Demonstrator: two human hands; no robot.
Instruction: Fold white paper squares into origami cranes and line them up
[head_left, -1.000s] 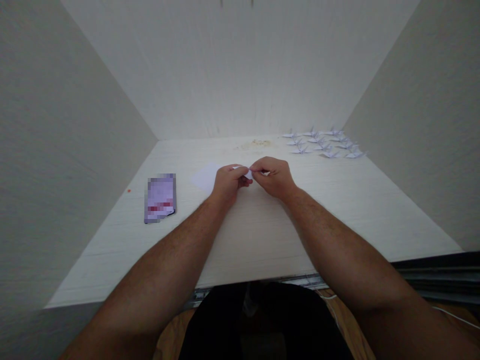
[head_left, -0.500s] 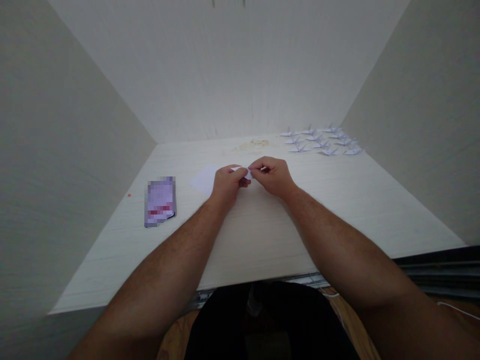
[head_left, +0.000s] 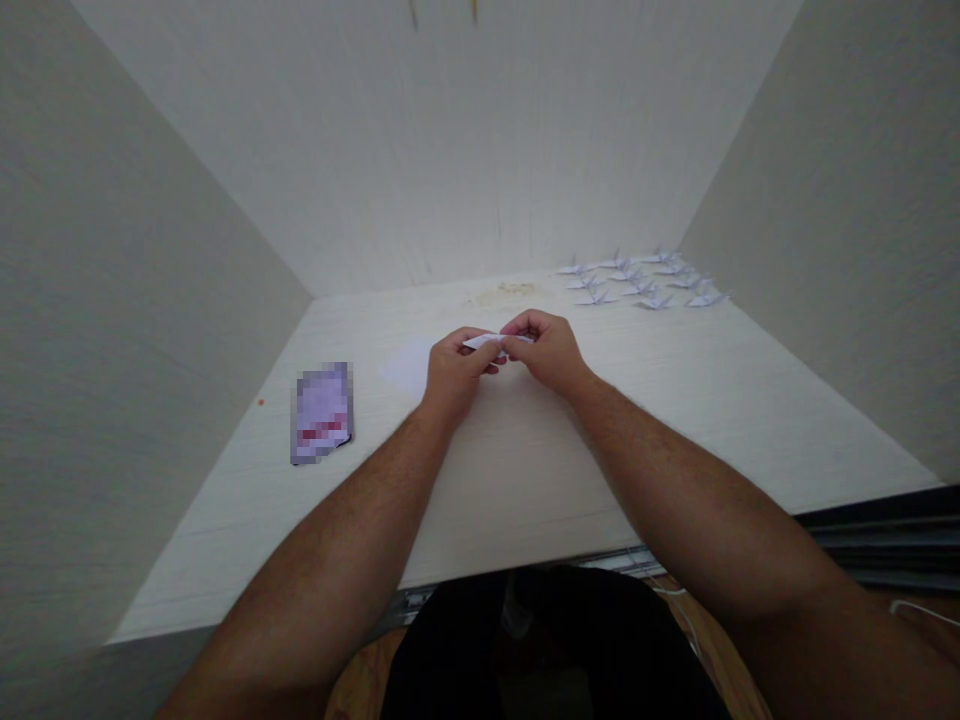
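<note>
Above the middle of the white table, a small folded piece of white paper (head_left: pixel 480 342) is held between both hands. My left hand (head_left: pixel 457 365) is closed, its thumb pressing the paper's left part from above. My right hand (head_left: pixel 551 350) pinches the right part between thumb and fingers. The thumbs nearly meet at the paper's centre, and the fingers hide much of its shape. Partly behind my left hand lies white sheet paper (head_left: pixel 405 366), flat on the table.
Several white folded paper cranes (head_left: pixel 637 288) stand grouped at the table's back right. A phone-like item (head_left: pixel 322 412), blurred by pixels, lies at the left. Walls rise at the back (head_left: pixel 450 150) and both sides. A small orange speck (head_left: pixel 261 402) is near the left edge.
My right fingers have moved onto the paper's right part, and more of the paper shows as a long, narrow shape. The view has shifted slightly.
</note>
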